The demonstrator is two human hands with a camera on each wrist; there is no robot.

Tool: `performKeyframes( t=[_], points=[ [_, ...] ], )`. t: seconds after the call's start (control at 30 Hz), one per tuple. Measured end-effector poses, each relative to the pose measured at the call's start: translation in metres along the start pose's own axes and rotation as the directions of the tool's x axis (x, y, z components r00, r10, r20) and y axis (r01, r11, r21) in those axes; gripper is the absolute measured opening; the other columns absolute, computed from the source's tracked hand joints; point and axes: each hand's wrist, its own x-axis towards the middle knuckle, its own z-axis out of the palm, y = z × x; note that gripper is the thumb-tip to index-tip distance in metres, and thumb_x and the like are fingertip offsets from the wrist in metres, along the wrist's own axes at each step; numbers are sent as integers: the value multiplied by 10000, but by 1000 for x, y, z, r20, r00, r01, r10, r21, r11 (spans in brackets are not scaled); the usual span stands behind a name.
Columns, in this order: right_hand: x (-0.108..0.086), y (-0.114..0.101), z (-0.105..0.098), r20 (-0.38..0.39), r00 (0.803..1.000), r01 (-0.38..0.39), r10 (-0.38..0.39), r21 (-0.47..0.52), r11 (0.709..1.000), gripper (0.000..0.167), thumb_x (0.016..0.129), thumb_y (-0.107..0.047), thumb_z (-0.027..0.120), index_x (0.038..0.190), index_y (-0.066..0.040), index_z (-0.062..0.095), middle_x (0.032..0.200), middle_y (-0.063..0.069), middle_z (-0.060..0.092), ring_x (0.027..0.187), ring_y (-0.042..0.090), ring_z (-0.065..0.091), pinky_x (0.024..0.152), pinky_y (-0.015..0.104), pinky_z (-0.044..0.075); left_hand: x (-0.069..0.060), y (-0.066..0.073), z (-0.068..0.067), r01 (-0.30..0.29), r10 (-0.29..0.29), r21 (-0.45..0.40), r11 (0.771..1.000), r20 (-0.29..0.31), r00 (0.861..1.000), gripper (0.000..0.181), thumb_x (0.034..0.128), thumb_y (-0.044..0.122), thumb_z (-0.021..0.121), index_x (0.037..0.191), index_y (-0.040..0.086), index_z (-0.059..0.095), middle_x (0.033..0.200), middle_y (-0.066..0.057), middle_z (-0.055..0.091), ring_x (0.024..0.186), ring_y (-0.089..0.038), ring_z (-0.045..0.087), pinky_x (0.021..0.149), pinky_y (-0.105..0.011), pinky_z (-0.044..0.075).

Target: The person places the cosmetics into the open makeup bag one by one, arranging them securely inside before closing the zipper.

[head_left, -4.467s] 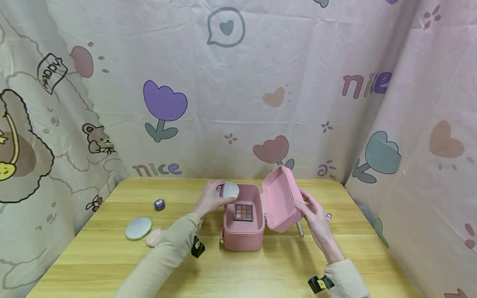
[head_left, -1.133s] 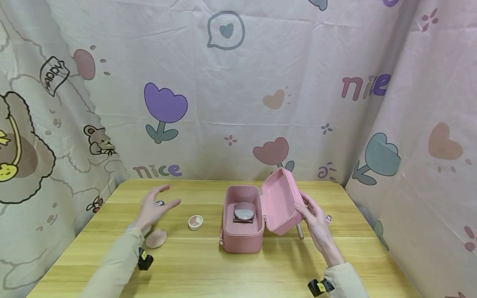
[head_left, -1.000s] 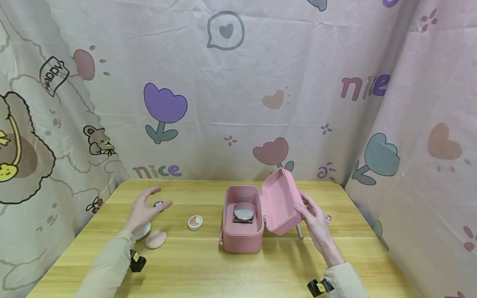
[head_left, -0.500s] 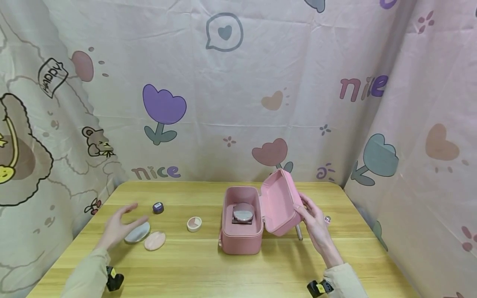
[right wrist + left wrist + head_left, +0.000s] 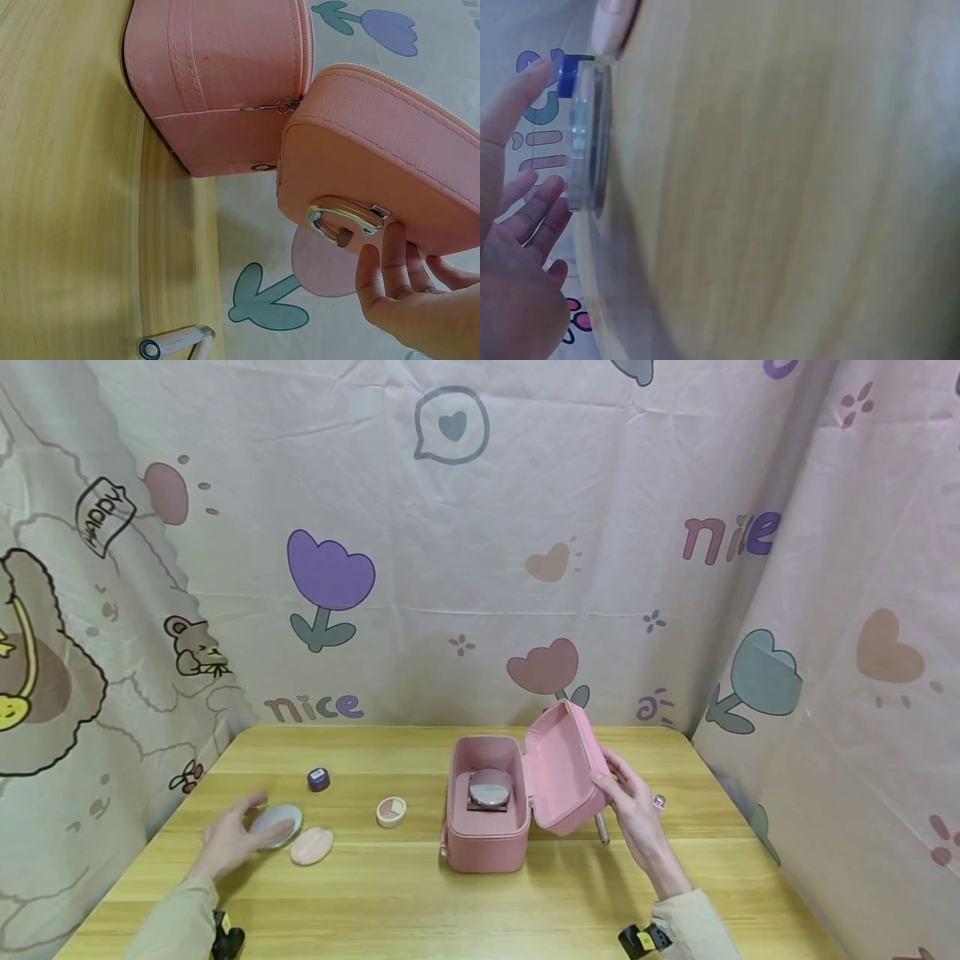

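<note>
At the left of the table, my left hand (image 5: 228, 842) is spread around a round silvery compact (image 5: 276, 827), its thumb over the near edge; in the left wrist view the clear-sided compact (image 5: 589, 139) lies between thumb and fingers, and whether they touch it is unclear. My right hand (image 5: 636, 810) grips the raised lid (image 5: 564, 768) of the pink case (image 5: 489, 852). In the right wrist view the right hand (image 5: 420, 292) has its fingers on the lid's outer face (image 5: 360, 165) beside the handle. Inside the case a round compact (image 5: 491, 787) rests on a dark palette.
A pink puff (image 5: 312, 846) lies right of the silvery compact. Behind them stands a small purple jar (image 5: 318, 779). A round three-colour pan (image 5: 391, 812) sits left of the case. Right of it are a silver tube (image 5: 602, 827) and a small shiny item (image 5: 659, 802). A patterned curtain hangs behind.
The round compact went from my left hand into the case. That hand then moved left and lowered around the other silvery compact. My right hand has stayed on the lid.
</note>
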Motion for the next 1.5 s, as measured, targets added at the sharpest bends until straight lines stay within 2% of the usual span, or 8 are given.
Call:
performKeyframes(
  t=[0.27, 0.63, 1.1, 1.33, 1.5],
  points=[
    [0, 0, 0, -6, 1000, 0, 0, 1, 1000, 537, 1020, -121, 532, 1514, 4, 361, 1290, -44, 535, 1114, 19, 592, 946, 153, 510, 3, -1, 9, -6, 6, 81, 997, 0, 1000, 857, 882, 474, 727, 1430, -115, 433, 1417, -399, 475, 1257, -575, 478, 980, -674, 261],
    [0, 1, 0, 2, 1000, 13, -13, 5, 1000, 536, 1026, -117, 522, 1516, 16, 349, 1269, -59, 539, 1111, 20, 582, 934, 155, 509, 4, -6, 12, 19, -21, 109, 994, 14, 1000, 875, 844, 520, 750, 1427, -66, 465, 1449, -394, 440, 1294, -562, 425, 990, -706, 252],
    [-1, 1, 1, -8, 1000, 12, -12, -1, 1000, 539, 1021, -110, 527, 1514, 20, 353, 1252, -88, 561, 1099, 22, 595, 921, 159, 515, 1, -6, 9, 40, -42, 91, 995, 27, 999, 903, 833, 524, 758, 1452, -50, 439, 1426, -415, 398, 1255, -579, 407, 987, -714, 242],
    [-1, 1, 1, -8, 1000, 16, -16, 2, 1000, 534, 1021, -109, 527, 1511, 19, 358, 1249, -89, 566, 1097, 22, 595, 921, 158, 515, 2, -6, 8, 23, -23, 113, 993, 1, 1000, 921, 833, 516, 763, 1433, -104, 439, 1388, -416, 475, 1221, -567, 491, 909, -663, 382],
    [-1, 1, 1, -7, 1000, 18, -18, 2, 1000, 531, 1023, -109, 525, 1510, 20, 359, 1252, -87, 565, 1096, 21, 595, 921, 158, 515, 2, -5, 9, 45, -41, 105, 993, -33, 999, 930, 825, 517, 774, 1416, -122, 446, 1369, -420, 490, 1173, -552, 536, 900, -634, 462]
  ],
)
